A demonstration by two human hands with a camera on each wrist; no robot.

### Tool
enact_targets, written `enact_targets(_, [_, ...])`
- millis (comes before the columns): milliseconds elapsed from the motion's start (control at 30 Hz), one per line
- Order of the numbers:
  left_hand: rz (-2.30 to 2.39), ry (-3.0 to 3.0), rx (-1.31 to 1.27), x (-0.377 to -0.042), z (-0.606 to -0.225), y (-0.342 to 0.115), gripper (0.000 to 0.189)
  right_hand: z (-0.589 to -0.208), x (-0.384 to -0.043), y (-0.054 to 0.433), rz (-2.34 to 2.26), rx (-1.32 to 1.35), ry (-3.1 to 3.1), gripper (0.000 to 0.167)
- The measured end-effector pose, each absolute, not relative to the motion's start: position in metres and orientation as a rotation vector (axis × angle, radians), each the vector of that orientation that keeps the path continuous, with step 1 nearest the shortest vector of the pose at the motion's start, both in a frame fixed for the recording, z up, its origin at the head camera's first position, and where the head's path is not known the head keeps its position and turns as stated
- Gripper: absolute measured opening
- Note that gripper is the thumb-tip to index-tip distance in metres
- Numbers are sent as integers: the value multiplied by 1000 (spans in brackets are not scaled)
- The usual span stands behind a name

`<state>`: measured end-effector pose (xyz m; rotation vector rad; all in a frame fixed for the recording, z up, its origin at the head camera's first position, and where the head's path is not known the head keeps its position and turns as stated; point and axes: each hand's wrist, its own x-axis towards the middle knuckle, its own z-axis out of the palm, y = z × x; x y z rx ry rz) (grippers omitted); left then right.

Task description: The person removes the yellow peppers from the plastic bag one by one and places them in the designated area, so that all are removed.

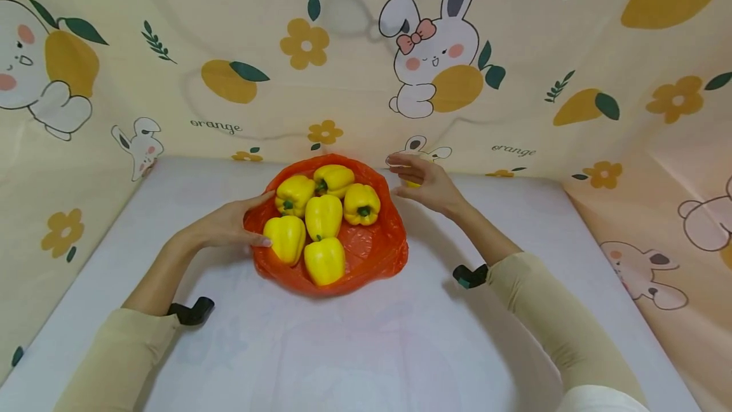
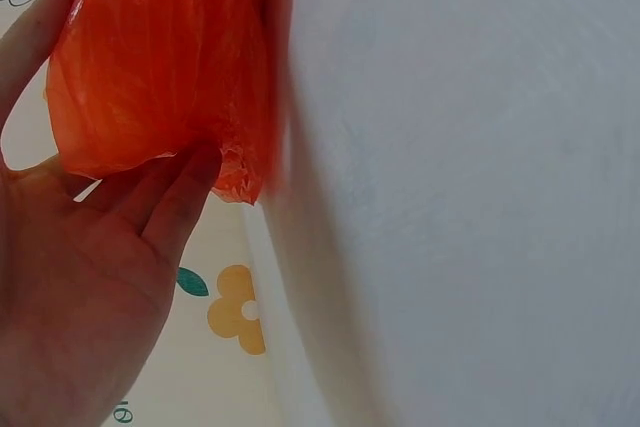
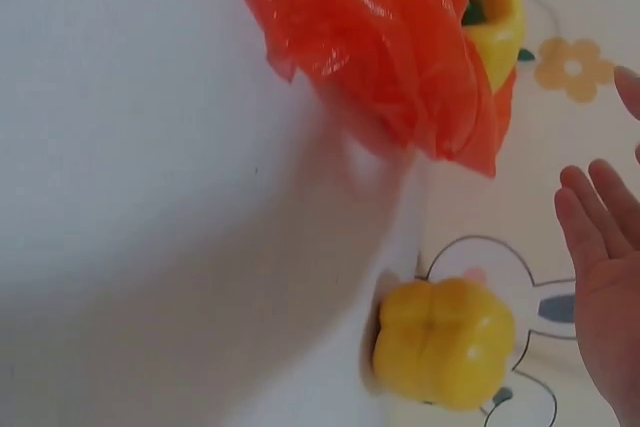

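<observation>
A red plastic bag (image 1: 360, 243), its mouth spread wide, stands on the table with several yellow bell peppers (image 1: 323, 215) inside. My left hand (image 1: 225, 224) holds the bag's left side, thumb over the rim beside a pepper. In the left wrist view, its fingers (image 2: 185, 192) lie against the outside of the red plastic. To the right of the bag, my right hand (image 1: 429, 183) is raised with its fingers extended, holding nothing. One more yellow bell pepper (image 3: 445, 342) lies outside the bag near the back wall, mostly hidden by the right hand in the head view.
The white table (image 1: 343, 348) reaches back to a cream cloth wall (image 1: 354, 94) printed with rabbits, oranges and flowers. Similar cloth closes off the left and right sides. Each wrist carries a small black device (image 1: 194, 311).
</observation>
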<state>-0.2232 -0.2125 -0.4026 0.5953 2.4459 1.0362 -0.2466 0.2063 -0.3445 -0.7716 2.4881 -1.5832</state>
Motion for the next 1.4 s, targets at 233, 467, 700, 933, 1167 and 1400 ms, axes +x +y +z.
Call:
enact_targets(233, [1043, 2441, 589, -222, -402, -212, 107, -353, -251, 197, -1514, -720, 2460, 64])
enact_targets(467, [1050, 2429, 572, -222, -400, -210, 109, -383, -269, 192, -1499, -698, 2401, 67])
enact_targets(700, [1036, 2427, 580, -223, -399, -208, 107, -390, -271, 184, -1423, -738, 2451, 64])
enact_targets(933, [1035, 2431, 584, -222, -401, -211, 107, -394, -274, 178, -1330, -763, 2487, 66])
enact_targets(1167, [1048, 2432, 594, -223, -403, -213, 107, -400, -277, 177, -1274, -786, 2492, 66])
enact_targets(1400, [1044, 2441, 593, -223, -404, -213, 107, -394, -272, 176, -1155, -704, 2489, 76])
